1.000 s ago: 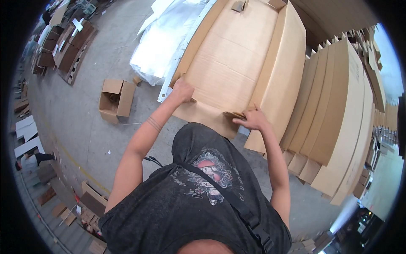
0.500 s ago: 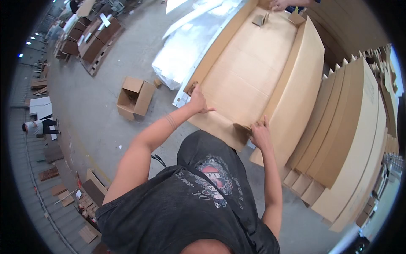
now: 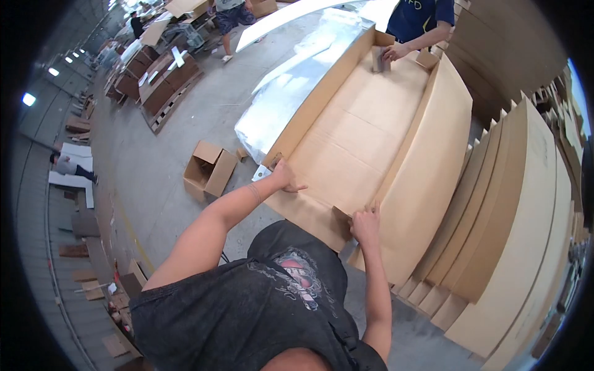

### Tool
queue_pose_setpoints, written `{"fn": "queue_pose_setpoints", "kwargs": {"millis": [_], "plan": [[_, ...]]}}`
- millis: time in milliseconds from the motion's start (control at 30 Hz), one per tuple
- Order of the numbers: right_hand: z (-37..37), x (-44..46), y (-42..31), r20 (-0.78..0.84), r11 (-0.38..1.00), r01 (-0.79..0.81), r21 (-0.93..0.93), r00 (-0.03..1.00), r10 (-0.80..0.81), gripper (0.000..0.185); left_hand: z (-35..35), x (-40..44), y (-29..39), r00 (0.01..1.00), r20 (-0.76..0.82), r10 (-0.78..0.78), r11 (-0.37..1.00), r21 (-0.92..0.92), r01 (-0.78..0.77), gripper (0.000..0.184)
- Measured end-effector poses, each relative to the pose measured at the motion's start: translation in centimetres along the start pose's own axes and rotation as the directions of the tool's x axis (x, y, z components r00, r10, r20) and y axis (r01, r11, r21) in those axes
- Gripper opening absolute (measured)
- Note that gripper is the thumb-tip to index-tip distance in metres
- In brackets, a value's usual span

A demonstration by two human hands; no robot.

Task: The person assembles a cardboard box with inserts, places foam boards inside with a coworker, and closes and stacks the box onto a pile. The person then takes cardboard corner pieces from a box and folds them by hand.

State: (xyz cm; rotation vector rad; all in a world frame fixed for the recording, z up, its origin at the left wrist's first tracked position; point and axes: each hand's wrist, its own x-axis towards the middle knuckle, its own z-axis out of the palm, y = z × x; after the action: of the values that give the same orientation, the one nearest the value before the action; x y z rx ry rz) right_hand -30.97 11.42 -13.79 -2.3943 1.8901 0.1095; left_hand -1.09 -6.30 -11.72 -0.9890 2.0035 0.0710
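Far flap (image 3: 379,60) of the open carton (image 3: 352,136) before me now has a co-worker's hand (image 3: 394,52) at it, the whole judged light, stiff yet creasable, best held by the near corner flaps (image 3: 341,217), where my left hand (image 3: 283,176) curls, thumb out, and right hand (image 3: 365,226) bends, any pinch undetermined.

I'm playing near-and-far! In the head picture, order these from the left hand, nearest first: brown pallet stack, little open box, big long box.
From the left hand:
1. Big long box, touching it.
2. Little open box, left of it.
3. Brown pallet stack, ahead and farther left.
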Motion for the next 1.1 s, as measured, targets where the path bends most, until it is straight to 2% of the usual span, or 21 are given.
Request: {"fn": "queue_pose_setpoints", "kwargs": {"millis": [33, 67, 100, 133, 167, 200, 233, 300, 333, 400, 467, 500, 533, 567, 767, 833, 967, 1000, 1033, 1067, 1100], "plan": [[-0.1, -0.1, 0.1, -0.034, 0.998, 0.003, 0.059, 0.999, -0.001, 0.016, -0.9, -0.9, 0.0, 1.0, 0.002, -0.015, 1.0, -0.007, 0.015, 0.098], [-0.2, -0.4, 0.1, -0.062, 0.993, 0.007, 0.12, 0.998, 0.0, 0.013, -1.6, -2.0, 0.1, 0.999, 0.03, -0.033, 0.989, -0.144, 0.037, 0.088], [0.2, -0.7, 0.2, -0.064, 0.993, 0.023, 0.12, 0.998, -0.016, 0.013, -1.9, -2.6, 0.3, 0.997, 0.06, -0.047, 0.958, -0.279, 0.062, 0.08], [0.4, -0.7, 0.3, -0.05, 0.996, 0.023, 0.087, 0.999, -0.019, 0.017, -1.4, -3.1, 0.5, 0.996, 0.063, -0.059, 0.955, -0.288, 0.075, 0.08], [0.6, -0.5, 0.4, -0.04, 0.998, 0.025, 0.054, 0.999, -0.023, 0.024, -0.5, -4.1, 0.6, 0.972, -0.226, -0.068, 0.94, -0.34, -0.013, 0.069], [0.5, -0.5, 0.4, -0.046, 0.997, 0.046, 0.055, 0.998, -0.044, 0.024, 0.3, -5.1, 0.9, 0.865, -0.493, -0.092, 0.927, -0.359, -0.106, 0.059], [0.3, -0.6, 0.2, -0.067, 0.995, 0.041, 0.09, 0.997, -0.035, 0.022, 0.8, -6.2, 1.2, 0.868, -0.483, -0.113, 0.926, -0.369, -0.084, 0.059], [0.1, -0.6, 0.2, -0.091, 0.991, 0.059, 0.119, 0.995, -0.048, 0.019, 1.7, -8.1, 2.2, 0.592, -0.788, -0.166, 0.857, -0.413, -0.308, 0.04], [0.1, -0.5, 0.1, -0.072, 0.992, 0.043, 0.121, 0.997, -0.034, 0.015, 2.4, -8.8, 2.6, 0.595, -0.783, -0.183, 0.857, -0.424, -0.293, 0.04], [0.0, -0.4, 0.2, -0.056, 0.993, 0.031, 0.118, 0.998, -0.024, 0.012, 3.2, -10.0, 3.4, 0.553, -0.811, -0.19, 0.816, -0.443, -0.37, 0.028], [-0.2, -0.5, 0.3, 0.011, 0.991, 0.032, 0.13, 0.999, -0.034, 0.023, 3.8, -11.1, 3.9, 0.515, -0.832, -0.207, 0.782, -0.457, -0.423, 0.026], [-0.5, -0.5, 0.3, 0.013, 0.992, 0.037, 0.124, 0.999, -0.039, 0.023, 4.0, -11.4, 4.0, 0.489, -0.848, -0.203, 0.782, -0.441, -0.441, 0.026], [-0.8, -0.5, 0.3, -0.023, 0.979, 0.039, 0.199, 0.999, -0.035, 0.033, 4.4, -11.6, 3.9, 0.463, -0.864, -0.198, 0.781, -0.425, -0.458, 0.026], [-1.0, -0.6, 0.3, -0.058, 0.962, 0.041, 0.271, 0.998, -0.026, 0.042, 4.6, -11.8, 3.8, 0.461, -0.864, -0.203, 0.777, -0.429, -0.461, 0.026], [-2.1, -0.4, -0.7, -0.205, 0.951, 0.077, 0.299, 0.979, -0.015, 0.052, 5.8, -11.3, 1.6, 0.553, -0.793, -0.256, 0.673, -0.557, -0.486, 0.027], [-3.8, -0.2, -2.1, -0.235, 0.958, 0.054, 0.281, 0.972, 0.014, 0.054, 6.4, -10.7, 0.2, 0.476, -0.832, -0.283, 0.637, -0.534, -0.556, 0.029], [-8.2, 0.6, -6.7, -0.262, 0.958, -0.04, 0.283, 0.958, 0.117, 0.056, 7.9, -9.9, -4.1, 0.412, -0.87, -0.269, 0.616, -0.485, -0.621, 0.031], [-8.5, 0.7, -7.9, -0.251, 0.964, -0.052, 0.259, 0.961, 0.119, 0.056, 8.0, -9.7, -5.5, 0.273, -0.879, -0.39, 0.572, -0.464, -0.676, 0.032], [-8.3, 0.9, -9.1, -0.267, 0.944, -0.125, 0.304, 0.94, 0.211, 0.053, 8.2, -9.4, -7.0, 0.133, -0.85, -0.509, 0.533, -0.433, -0.727, 0.032], [-8.1, 1.4, -10.5, -0.284, 0.916, -0.195, 0.351, 0.91, 0.303, 0.049, 8.6, -8.9, -8.8, 0.092, -0.786, -0.611, 0.489, -0.466, -0.737, 0.034], [-7.8, 2.0, -11.6, -0.282, 0.92, -0.21, 0.331, 0.909, 0.308, 0.049, 8.8, -8.5, -10.4, 0.056, -0.71, -0.702, 0.44, -0.494, -0.75, 0.036]]}}
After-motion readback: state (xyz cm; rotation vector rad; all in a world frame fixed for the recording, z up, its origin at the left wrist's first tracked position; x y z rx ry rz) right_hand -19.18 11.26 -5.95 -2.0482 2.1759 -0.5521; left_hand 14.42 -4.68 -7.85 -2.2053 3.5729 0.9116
